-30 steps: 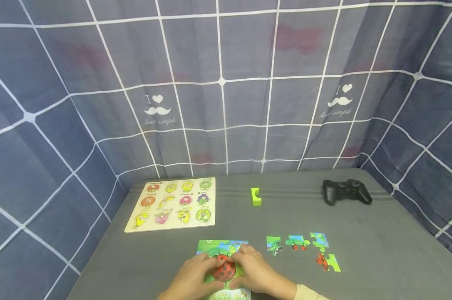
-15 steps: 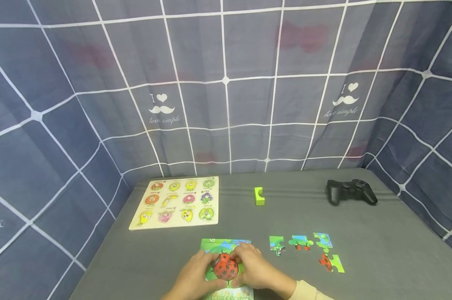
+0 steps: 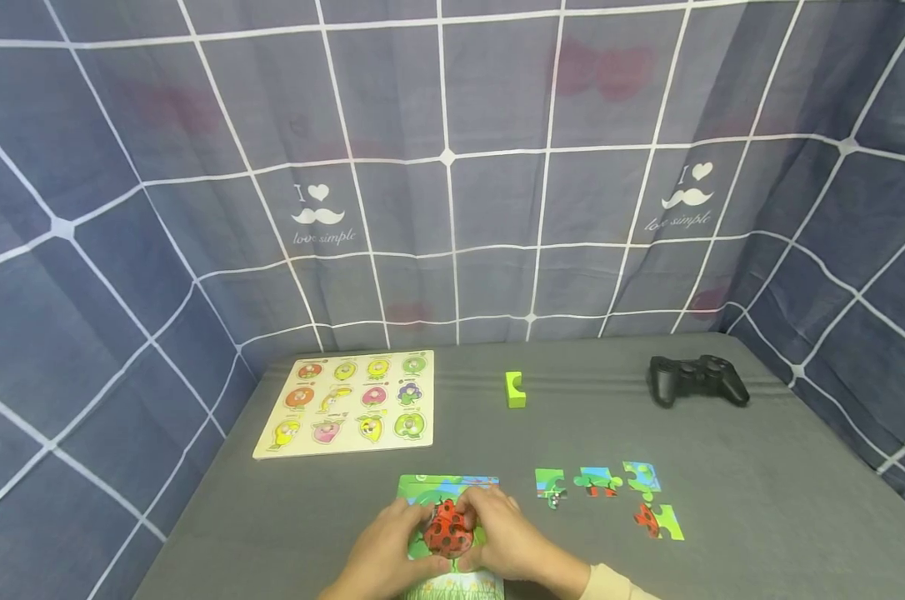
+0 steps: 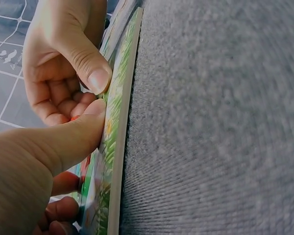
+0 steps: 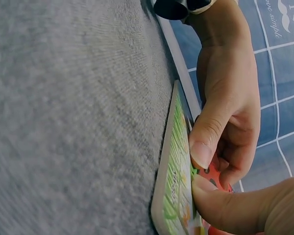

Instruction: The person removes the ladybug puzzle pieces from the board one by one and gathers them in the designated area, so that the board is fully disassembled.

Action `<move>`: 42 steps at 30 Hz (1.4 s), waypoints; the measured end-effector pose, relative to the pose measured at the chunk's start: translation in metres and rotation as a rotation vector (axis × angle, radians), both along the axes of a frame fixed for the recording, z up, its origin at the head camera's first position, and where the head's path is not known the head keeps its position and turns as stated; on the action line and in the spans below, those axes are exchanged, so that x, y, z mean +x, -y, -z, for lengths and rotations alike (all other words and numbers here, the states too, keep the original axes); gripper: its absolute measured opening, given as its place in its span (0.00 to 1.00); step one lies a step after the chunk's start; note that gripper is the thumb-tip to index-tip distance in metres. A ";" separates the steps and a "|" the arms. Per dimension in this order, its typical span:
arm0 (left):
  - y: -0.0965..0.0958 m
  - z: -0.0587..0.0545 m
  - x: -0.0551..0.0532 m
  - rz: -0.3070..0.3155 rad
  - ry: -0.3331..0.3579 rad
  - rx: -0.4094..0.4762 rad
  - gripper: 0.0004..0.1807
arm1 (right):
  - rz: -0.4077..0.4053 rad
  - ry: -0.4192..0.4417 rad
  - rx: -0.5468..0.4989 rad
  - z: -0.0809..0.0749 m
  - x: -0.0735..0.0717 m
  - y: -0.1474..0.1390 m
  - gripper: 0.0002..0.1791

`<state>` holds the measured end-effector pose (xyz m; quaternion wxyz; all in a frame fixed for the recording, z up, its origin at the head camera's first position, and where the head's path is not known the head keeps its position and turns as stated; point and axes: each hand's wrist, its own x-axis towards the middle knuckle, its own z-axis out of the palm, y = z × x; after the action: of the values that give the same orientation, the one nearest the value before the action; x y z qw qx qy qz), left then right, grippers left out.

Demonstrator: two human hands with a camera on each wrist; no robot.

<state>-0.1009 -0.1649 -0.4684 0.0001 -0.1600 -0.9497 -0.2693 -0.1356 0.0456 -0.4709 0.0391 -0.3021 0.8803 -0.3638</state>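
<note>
Red ladybird (image 3: 448,537) held by both hands (image 3: 387,548) (image 3: 508,537) — clear from head, slivers from wrists.

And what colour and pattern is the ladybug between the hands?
The ladybug is red with black spots; the head view shows it best.

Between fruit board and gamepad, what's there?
The green block, nearer the fruit board than the gamepad; otherwise bare cloth. Head view shows it.

The grey table (image 3: 572,433) is laid with a fruit board (image 3: 353,406) far left, a green block (image 3: 512,396), a controller (image 3: 697,379) far right, and, nearer, a ladybird puzzle (image 3: 452,588) and loose pieces (image 3: 597,478).
</note>
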 end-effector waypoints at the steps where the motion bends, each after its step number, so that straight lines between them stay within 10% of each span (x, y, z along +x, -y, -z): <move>1: 0.000 0.000 0.000 0.003 -0.003 0.001 0.38 | -0.001 -0.001 -0.007 0.000 0.000 0.000 0.29; 21: 0.003 0.000 -0.001 0.032 0.002 -0.006 0.37 | 0.022 -0.469 0.003 0.007 0.006 0.009 0.25; 42: 0.003 0.003 0.001 0.031 0.018 0.027 0.39 | 0.142 0.084 -0.129 -0.003 0.009 -0.109 0.24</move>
<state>-0.1003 -0.1680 -0.4714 -0.0102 -0.1722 -0.9434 -0.2832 -0.1265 0.1541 -0.4679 0.0308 -0.2255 0.8718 -0.4337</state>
